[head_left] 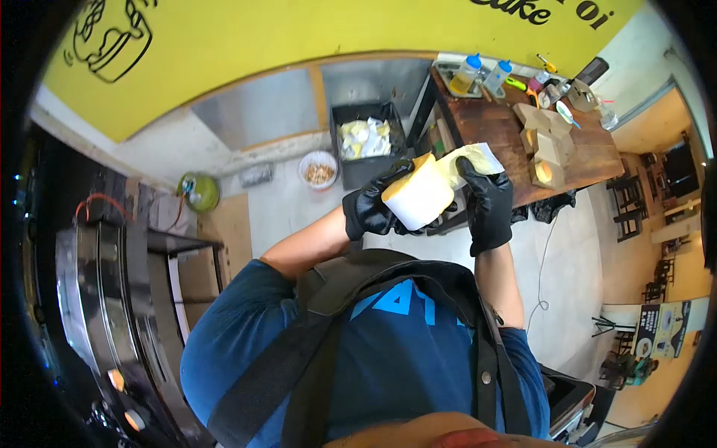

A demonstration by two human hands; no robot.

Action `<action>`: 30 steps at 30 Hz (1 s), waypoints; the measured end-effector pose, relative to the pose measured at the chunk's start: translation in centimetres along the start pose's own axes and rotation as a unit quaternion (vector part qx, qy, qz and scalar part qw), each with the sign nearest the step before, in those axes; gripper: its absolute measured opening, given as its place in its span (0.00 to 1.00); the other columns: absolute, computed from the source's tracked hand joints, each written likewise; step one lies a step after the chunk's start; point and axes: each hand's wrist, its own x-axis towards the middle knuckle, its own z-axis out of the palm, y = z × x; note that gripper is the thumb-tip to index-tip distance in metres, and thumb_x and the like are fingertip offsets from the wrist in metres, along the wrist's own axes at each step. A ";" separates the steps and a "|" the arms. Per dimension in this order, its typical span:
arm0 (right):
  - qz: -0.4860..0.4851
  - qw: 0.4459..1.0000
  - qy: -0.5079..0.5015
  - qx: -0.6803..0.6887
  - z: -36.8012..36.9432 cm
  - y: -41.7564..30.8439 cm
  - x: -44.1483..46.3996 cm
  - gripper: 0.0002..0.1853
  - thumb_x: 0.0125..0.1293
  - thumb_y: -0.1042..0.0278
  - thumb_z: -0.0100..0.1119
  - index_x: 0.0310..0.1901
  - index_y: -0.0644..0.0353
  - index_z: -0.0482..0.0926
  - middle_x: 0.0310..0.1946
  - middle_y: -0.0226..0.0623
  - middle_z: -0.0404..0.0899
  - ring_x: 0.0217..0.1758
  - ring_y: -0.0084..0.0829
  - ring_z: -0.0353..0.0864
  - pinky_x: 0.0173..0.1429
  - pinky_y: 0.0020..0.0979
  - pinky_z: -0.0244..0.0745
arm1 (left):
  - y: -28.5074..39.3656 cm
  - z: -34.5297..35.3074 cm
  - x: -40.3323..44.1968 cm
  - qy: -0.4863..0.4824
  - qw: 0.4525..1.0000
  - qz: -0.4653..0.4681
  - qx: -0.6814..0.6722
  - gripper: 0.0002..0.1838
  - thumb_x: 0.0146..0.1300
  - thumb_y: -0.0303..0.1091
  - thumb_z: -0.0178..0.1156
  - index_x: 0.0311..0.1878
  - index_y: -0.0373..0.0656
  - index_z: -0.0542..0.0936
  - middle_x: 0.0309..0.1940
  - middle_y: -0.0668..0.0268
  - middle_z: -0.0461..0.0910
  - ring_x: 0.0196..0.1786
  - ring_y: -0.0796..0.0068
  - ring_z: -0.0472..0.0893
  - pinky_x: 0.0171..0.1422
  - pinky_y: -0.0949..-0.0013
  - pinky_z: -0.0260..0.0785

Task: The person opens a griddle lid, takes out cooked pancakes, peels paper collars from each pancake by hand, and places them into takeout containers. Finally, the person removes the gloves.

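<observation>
In front of my chest, my left hand (377, 207), in a black glove, is closed around a yellow sponge cake (424, 170) with white paper (418, 205) on its near side. My right hand (489, 205), also gloved in black, pinches a loose strip of baking paper (472, 160) beside the cake. The strip has yellowish crumb on its face and reaches back to the cake's right side. The thumb lies over the strip, while the other fingers are partly hidden behind it.
A black bin (366, 166) of crumpled paper and a white bowl (319, 172) with brown pieces stand on the floor ahead. The wooden table (485, 123) to the right bears bottles and open cardboard boxes (544, 134). A green gas cylinder (199, 193) and a metal oven (97, 276) are at left.
</observation>
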 end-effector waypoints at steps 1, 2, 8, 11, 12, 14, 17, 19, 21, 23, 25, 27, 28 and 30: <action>-0.008 1.000 0.005 0.000 0.4 -0.2 1.9 0.14 0.58 0.73 0.67 0.47 0.65 0.82 0.39 0.32 0.84 0.41 0.22 0.81 0.48 0.26 0.75 | 1.7 0.1 0.9 0.024 0.999 0.018 -0.009 0.41 0.63 0.60 0.54 0.72 0.45 0.60 0.64 0.43 0.68 0.52 0.39 0.79 0.49 0.41 0.75; -0.009 0.999 0.034 0.018 0.9 -0.6 3.6 0.14 0.58 0.73 0.68 0.46 0.64 0.82 0.39 0.33 0.84 0.40 0.22 0.81 0.48 0.26 0.75 | 3.3 -0.8 1.8 -0.012 0.998 -0.004 -0.059 0.40 0.64 0.60 0.53 0.72 0.45 0.60 0.65 0.45 0.67 0.55 0.39 0.77 0.51 0.42 0.74; -0.218 0.959 0.040 -0.175 0.3 -2.4 10.6 0.15 0.61 0.80 0.57 0.50 0.61 0.82 0.47 0.42 0.82 0.49 0.32 0.80 0.55 0.31 0.73 | 9.5 -2.6 4.8 0.052 0.995 -0.023 -0.077 0.36 0.68 0.58 0.48 0.70 0.43 0.62 0.60 0.46 0.71 0.49 0.48 0.81 0.48 0.48 0.76; -0.237 0.953 0.051 -0.183 -0.4 -3.8 14.0 0.16 0.62 0.83 0.55 0.51 0.61 0.82 0.51 0.43 0.80 0.55 0.33 0.79 0.59 0.32 0.72 | 11.1 -3.0 6.1 0.061 0.995 -0.013 -0.075 0.34 0.69 0.56 0.46 0.70 0.43 0.62 0.60 0.46 0.72 0.49 0.50 0.81 0.48 0.50 0.76; -0.199 0.971 0.067 -0.112 -0.1 -4.6 15.1 0.15 0.62 0.81 0.57 0.51 0.64 0.81 0.52 0.41 0.80 0.56 0.31 0.78 0.60 0.31 0.72 | 11.6 -3.1 6.3 0.058 0.995 -0.009 -0.074 0.34 0.70 0.55 0.46 0.70 0.43 0.62 0.59 0.46 0.72 0.49 0.50 0.81 0.48 0.51 0.77; -0.163 0.981 0.093 -0.038 0.3 -5.9 17.4 0.15 0.63 0.78 0.59 0.52 0.67 0.79 0.53 0.39 0.79 0.58 0.30 0.76 0.61 0.31 0.72 | 12.3 -3.1 6.6 0.052 0.996 0.005 -0.076 0.32 0.70 0.54 0.45 0.70 0.43 0.62 0.59 0.46 0.72 0.48 0.52 0.81 0.48 0.53 0.77; -0.144 0.987 0.076 -0.009 -0.4 -5.9 22.2 0.17 0.63 0.76 0.59 0.55 0.66 0.76 0.53 0.39 0.79 0.58 0.31 0.76 0.62 0.32 0.73 | 13.6 -3.4 6.5 0.069 0.993 0.052 -0.083 0.31 0.72 0.52 0.43 0.70 0.42 0.62 0.58 0.46 0.73 0.48 0.53 0.81 0.48 0.56 0.78; -0.123 0.991 0.055 0.022 -1.1 -4.6 25.6 0.18 0.64 0.76 0.59 0.56 0.65 0.75 0.54 0.39 0.78 0.58 0.32 0.76 0.62 0.33 0.73 | 14.6 -3.9 5.9 0.103 0.985 0.106 -0.091 0.30 0.73 0.51 0.41 0.70 0.42 0.62 0.57 0.46 0.74 0.48 0.54 0.81 0.48 0.58 0.78; 0.001 0.989 0.026 0.148 -1.7 -2.2 29.1 0.17 0.61 0.71 0.65 0.52 0.62 0.77 0.46 0.35 0.80 0.52 0.33 0.79 0.56 0.34 0.73 | 15.4 -4.4 4.7 0.151 0.964 0.188 -0.109 0.29 0.74 0.50 0.40 0.70 0.42 0.62 0.57 0.47 0.74 0.48 0.56 0.81 0.48 0.60 0.78; 0.018 0.989 0.041 0.143 -1.8 0.8 32.6 0.20 0.61 0.71 0.65 0.55 0.60 0.74 0.49 0.37 0.79 0.54 0.35 0.78 0.57 0.37 0.74 | 16.1 -6.0 3.1 0.172 0.948 0.245 -0.107 0.28 0.74 0.48 0.39 0.71 0.42 0.61 0.56 0.47 0.75 0.48 0.57 0.82 0.48 0.62 0.79; 0.069 0.975 0.008 0.213 -1.5 3.2 35.2 0.23 0.59 0.74 0.65 0.57 0.57 0.73 0.53 0.37 0.78 0.56 0.37 0.78 0.60 0.41 0.76 | 16.1 -7.7 0.5 0.075 0.979 0.190 -0.006 0.31 0.72 0.52 0.42 0.66 0.35 0.65 0.50 0.43 0.77 0.41 0.49 0.84 0.35 0.55 0.81; 0.086 0.972 0.000 0.220 0.0 5.8 36.9 0.21 0.61 0.69 0.66 0.55 0.59 0.74 0.50 0.41 0.78 0.55 0.39 0.77 0.58 0.40 0.76 | 15.8 -5.2 -1.6 -0.004 0.984 0.176 -0.017 0.32 0.70 0.52 0.44 0.66 0.36 0.65 0.48 0.42 0.79 0.37 0.46 0.85 0.34 0.53 0.82; 0.085 0.976 0.029 0.196 1.6 6.9 37.0 0.21 0.61 0.67 0.65 0.55 0.59 0.74 0.49 0.41 0.79 0.54 0.39 0.78 0.57 0.39 0.76 | 15.7 -5.8 -3.0 0.000 0.983 0.184 -0.018 0.32 0.70 0.52 0.44 0.66 0.36 0.65 0.48 0.42 0.79 0.37 0.46 0.85 0.34 0.53 0.82; 0.060 0.990 0.052 0.117 2.8 11.0 38.6 0.21 0.62 0.62 0.66 0.54 0.61 0.76 0.46 0.40 0.80 0.50 0.37 0.79 0.53 0.36 0.75 | 15.4 -7.7 -5.8 0.159 0.920 0.358 0.024 0.40 0.63 0.59 0.51 0.72 0.44 0.58 0.57 0.43 0.72 0.45 0.46 0.81 0.38 0.49 0.78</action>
